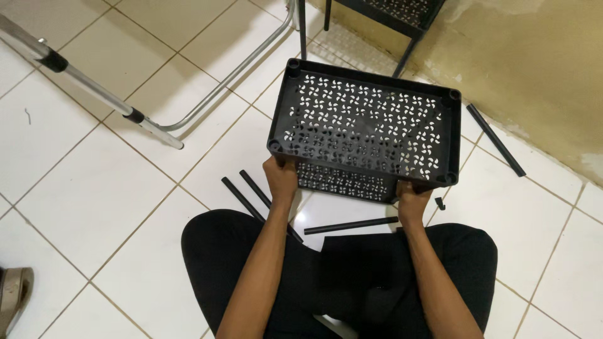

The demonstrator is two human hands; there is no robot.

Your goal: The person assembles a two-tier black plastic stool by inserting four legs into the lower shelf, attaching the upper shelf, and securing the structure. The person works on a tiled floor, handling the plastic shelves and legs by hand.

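Matt black plastic perforated shelf tray point(367, 119), glossy white ceramic floor tiles point(94, 201), smooth metal tube frame point(88, 85).

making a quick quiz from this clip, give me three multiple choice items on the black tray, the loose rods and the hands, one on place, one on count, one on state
1. Where does the single black rod apart from the others lie?
A. on the tiles near the wall, right of the perforated black tray
B. inside the tray
C. on the person's lap

2. How many black rods lie on the floor tiles?
A. one
B. four
C. eight

3. How is the tray held?
A. left hand only
B. left hand and right hand, gripping its near edge
C. untouched on the floor

Answers: 1 A, it lies alone beside the wall. 2 B, two by the left hand, one between the knees, one by the wall. 3 B, each hand clasps a near corner.
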